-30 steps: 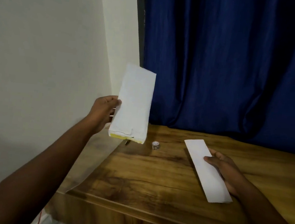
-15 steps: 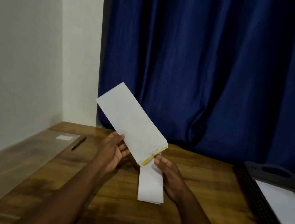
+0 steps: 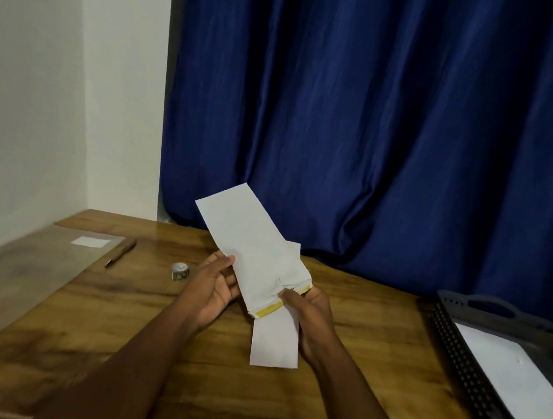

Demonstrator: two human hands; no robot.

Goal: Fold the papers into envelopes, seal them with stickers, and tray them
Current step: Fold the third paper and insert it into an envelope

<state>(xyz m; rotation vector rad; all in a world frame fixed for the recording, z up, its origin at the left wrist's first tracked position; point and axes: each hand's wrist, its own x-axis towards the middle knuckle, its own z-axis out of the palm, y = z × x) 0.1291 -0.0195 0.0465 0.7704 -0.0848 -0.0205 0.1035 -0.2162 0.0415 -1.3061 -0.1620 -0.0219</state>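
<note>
The brown wooden worktop [image 3: 144,324] carried everything, with its widest bare stretch at seven o'clock of your hands. At three o'clock the black perforated plastic tray [image 3: 456,352] sat against the worktop's right edge, a white sheet [image 3: 515,370] already lying in it, with bare wood between it and your forearm for a straight carry across.

You held the white paper envelope with the yellow strip at its mouth [image 3: 254,254] tilted, its far end pointing to eleven o'clock, likely so the mouth faced you. The folded white paper strip [image 3: 275,339] ran under that mouth and out toward six o'clock, its far corner showing past the envelope at one o'clock; it looked part-way inserted, though I cannot tell how deep it sat.

Your left hand [image 3: 214,287] cradled the envelope's left edge, fingers curled against it to steady it. Your right hand [image 3: 309,315] pinched at the mouth and the strip, thumb on top, probably guiding the feed.

At ten o'clock lay the thin dark pen [image 3: 121,253], and nearer you the small sticker roll [image 3: 180,271], within easy reach of your left hand for sealing.
</note>
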